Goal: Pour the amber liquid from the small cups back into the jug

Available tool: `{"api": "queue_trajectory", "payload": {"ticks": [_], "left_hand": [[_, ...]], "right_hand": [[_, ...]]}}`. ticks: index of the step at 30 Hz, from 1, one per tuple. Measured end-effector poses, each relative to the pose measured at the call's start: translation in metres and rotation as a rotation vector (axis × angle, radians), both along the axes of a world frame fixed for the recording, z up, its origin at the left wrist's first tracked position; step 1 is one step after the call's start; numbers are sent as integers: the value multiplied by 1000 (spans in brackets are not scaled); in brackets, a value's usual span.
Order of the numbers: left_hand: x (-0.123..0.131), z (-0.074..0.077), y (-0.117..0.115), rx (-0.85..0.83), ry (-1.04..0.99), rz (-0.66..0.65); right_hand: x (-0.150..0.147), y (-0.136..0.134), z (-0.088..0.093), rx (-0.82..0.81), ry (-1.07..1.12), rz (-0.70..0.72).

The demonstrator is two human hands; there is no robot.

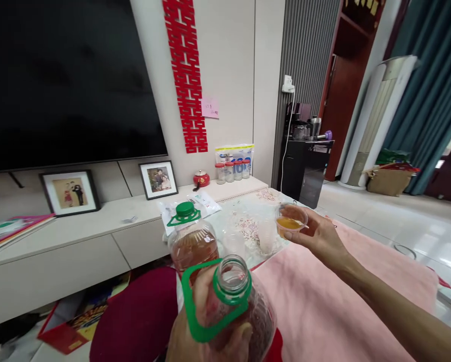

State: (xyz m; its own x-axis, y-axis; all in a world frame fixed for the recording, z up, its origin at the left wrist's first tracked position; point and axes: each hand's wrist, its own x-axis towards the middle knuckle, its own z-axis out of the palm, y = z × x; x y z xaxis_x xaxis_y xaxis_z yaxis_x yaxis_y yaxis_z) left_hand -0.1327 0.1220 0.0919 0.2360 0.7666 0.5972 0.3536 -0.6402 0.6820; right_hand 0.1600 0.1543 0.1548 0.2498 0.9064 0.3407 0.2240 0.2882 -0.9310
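My left hand (206, 332) is wrapped round the green handle and neck of a large clear oil jug (240, 306) with its cap off, held low in front of me. My right hand (318, 234) reaches out over the table and grips a small clear plastic cup (290, 221) holding amber liquid. A second jug (190, 239) with a green cap and amber liquid stands upright on the table just behind the open jug. Several empty small clear cups (266, 235) stand on the table near the held cup.
A pink cloth (323, 306) covers the near table; a patterned cover (248, 216) lies beyond. A white TV cabinet (97, 231) carries framed photos (70, 192), jars (233, 171) and a red pot (201, 178). A dark red stool (138, 317) sits below left. A black cabinet (304, 166) stands right.
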Motion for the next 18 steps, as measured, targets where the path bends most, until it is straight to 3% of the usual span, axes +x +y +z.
{"api": "queue_trajectory", "payload": {"ticks": [4,7,10,13,18], "left_hand": [[6,23,-4,32,5,-61],[11,40,-9,54,-6,-17],[18,55,-14,61,-66,28],[22,66,-17,-16,-141,-55],[21,71,-20,-125,-166,-112]], "right_hand": [[-35,-18,35,85,-179,126],[-50,-24,51,192,-340,165],[-58,-26,61,330,-493,184],[-64,-27,69,458,-640,187],[-70,-29,77,542,-789,161]]}}
